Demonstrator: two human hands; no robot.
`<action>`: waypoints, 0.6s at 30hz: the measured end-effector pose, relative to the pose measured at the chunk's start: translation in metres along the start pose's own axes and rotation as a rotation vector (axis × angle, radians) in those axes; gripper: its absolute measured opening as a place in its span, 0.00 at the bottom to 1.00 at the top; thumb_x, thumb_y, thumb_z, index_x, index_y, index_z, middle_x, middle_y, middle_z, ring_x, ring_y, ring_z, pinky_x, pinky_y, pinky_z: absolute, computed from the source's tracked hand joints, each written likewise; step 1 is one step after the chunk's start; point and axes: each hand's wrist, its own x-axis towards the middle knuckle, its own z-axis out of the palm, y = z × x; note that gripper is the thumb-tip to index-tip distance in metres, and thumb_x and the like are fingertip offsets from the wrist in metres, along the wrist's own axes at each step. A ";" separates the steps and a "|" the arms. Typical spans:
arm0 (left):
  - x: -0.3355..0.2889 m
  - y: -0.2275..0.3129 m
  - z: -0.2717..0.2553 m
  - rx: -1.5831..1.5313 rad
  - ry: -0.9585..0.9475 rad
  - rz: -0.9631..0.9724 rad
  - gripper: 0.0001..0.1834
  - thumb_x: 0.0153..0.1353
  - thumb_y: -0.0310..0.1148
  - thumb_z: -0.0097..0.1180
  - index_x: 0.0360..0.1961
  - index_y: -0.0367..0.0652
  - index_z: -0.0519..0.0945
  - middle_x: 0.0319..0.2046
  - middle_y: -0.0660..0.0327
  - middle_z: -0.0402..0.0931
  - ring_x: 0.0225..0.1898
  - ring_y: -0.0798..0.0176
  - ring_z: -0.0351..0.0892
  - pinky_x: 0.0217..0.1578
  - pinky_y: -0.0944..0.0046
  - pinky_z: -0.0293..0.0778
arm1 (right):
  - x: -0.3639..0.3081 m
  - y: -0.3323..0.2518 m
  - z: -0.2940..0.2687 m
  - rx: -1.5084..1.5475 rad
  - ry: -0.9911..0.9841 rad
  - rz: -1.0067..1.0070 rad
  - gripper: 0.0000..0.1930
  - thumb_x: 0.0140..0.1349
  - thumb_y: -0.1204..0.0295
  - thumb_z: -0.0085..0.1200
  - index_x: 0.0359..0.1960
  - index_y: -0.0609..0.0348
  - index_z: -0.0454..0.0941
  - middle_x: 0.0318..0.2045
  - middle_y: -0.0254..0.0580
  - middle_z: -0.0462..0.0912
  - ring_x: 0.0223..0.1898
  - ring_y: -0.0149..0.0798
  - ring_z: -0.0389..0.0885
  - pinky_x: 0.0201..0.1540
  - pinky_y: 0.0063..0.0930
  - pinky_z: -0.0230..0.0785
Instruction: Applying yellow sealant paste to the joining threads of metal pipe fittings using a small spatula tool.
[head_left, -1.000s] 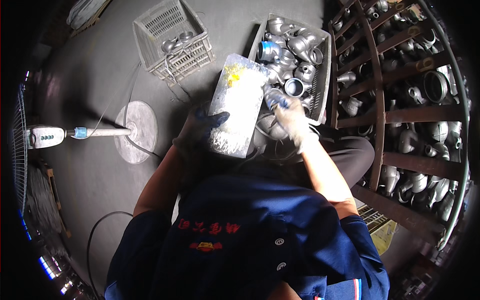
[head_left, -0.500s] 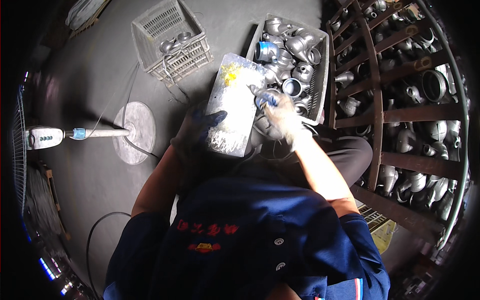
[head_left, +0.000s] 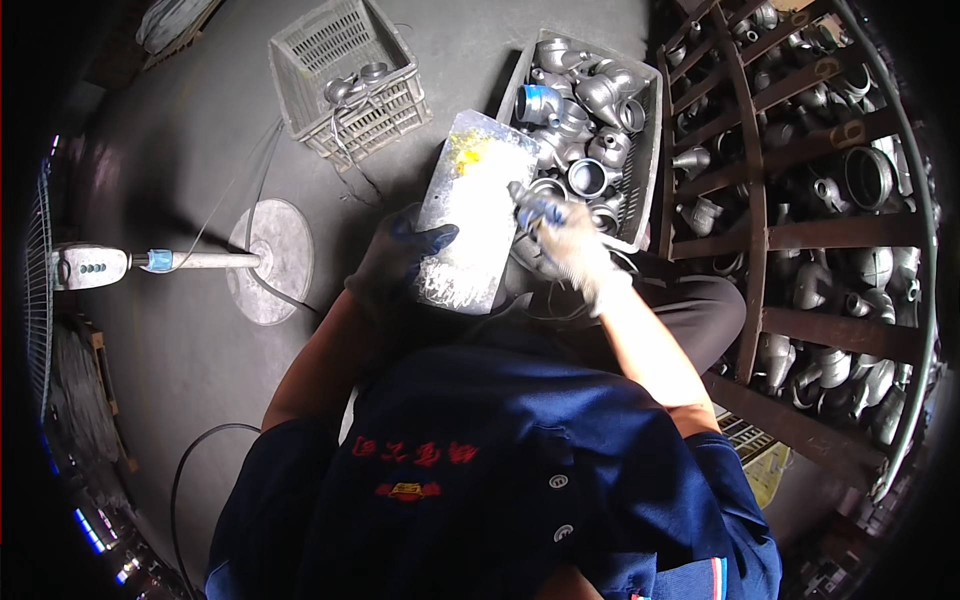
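A pale rectangular plate (head_left: 470, 225), scuffed and stained yellow near its far end, lies tilted in front of me under bright light. My left hand (head_left: 395, 255), in a white and blue work glove, grips its left edge, with a finger or thumb laid over the top. My right hand (head_left: 570, 238), gloved the same way, is closed on a small dark grey tool (head_left: 516, 190) at the plate's right edge; the fingers hide most of the tool. Beneath the right hand, a rounded grey metal part (head_left: 535, 258) is partly hidden.
A grey crate (head_left: 655, 150) full of metal pipe fittings stands at far right, one fitting (head_left: 538, 103) blue. Another crate (head_left: 405, 85) holds a few fittings. A brown metal rack (head_left: 755, 200) with more fittings rises at right. A fan (head_left: 95, 268) with a round base (head_left: 270, 285) lies left.
My right hand has shifted slightly right, with the dark tool tip still by the plate. The left hand stays at the plate's edge, and the view has moved a little.
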 end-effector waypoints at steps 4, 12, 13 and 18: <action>-0.008 0.015 0.017 -0.115 0.017 -0.070 0.17 0.55 0.26 0.58 0.46 0.32 0.73 0.37 0.59 0.77 0.37 0.69 0.76 0.38 0.67 0.74 | -0.002 0.024 -0.001 -0.032 0.123 -0.058 0.13 0.58 0.69 0.51 0.45 0.52 0.79 0.33 0.46 0.82 0.33 0.33 0.79 0.40 0.26 0.69; -0.003 -0.020 -0.034 0.613 0.006 0.386 0.17 0.56 0.24 0.55 0.48 0.33 0.73 0.40 0.62 0.76 0.42 0.70 0.73 0.45 0.69 0.69 | 0.016 0.097 -0.115 0.553 0.472 0.091 0.14 0.61 0.77 0.47 0.49 0.64 0.73 0.23 0.35 0.78 0.16 0.26 0.73 0.17 0.19 0.65; -0.004 -0.007 -0.017 0.510 0.034 0.270 0.17 0.56 0.25 0.55 0.48 0.33 0.73 0.41 0.62 0.75 0.43 0.69 0.73 0.47 0.68 0.67 | 0.021 0.134 -0.138 0.532 0.464 0.142 0.12 0.63 0.74 0.46 0.46 0.61 0.74 0.23 0.33 0.78 0.19 0.25 0.73 0.20 0.18 0.65; -0.005 0.017 0.013 -0.026 0.147 -0.011 0.18 0.54 0.21 0.54 0.48 0.34 0.73 0.41 0.59 0.76 0.41 0.68 0.75 0.44 0.68 0.71 | 0.031 0.173 -0.176 -0.880 0.246 -0.028 0.09 0.59 0.69 0.45 0.37 0.55 0.76 0.25 0.36 0.80 0.28 0.35 0.80 0.27 0.29 0.70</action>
